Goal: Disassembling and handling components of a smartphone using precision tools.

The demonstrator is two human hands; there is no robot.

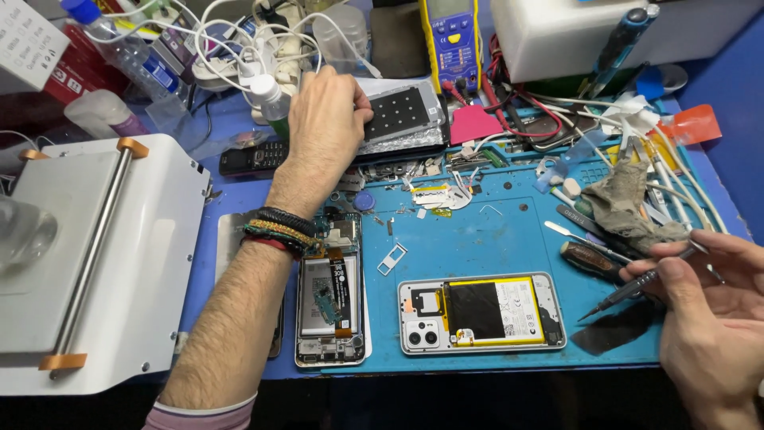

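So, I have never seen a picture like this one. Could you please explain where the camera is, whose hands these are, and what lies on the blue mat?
There is one picture, taken by a camera on a person's head, looking down at a workbench. No robot is here; both hands belong to that person.

The left hand reaches forward and rests on a dark perforated plate that lies on a stack of parts at the back. The right hand holds a thin screwdriver near the right edge.

On the blue mat lie two opened phones: one beside the left forearm, its inner parts showing, and one in the middle, showing a battery with a yellow rim. Small screws, tools and a grey cloth lie around. A yellow meter stands at the back, and a white machine sits on the left.
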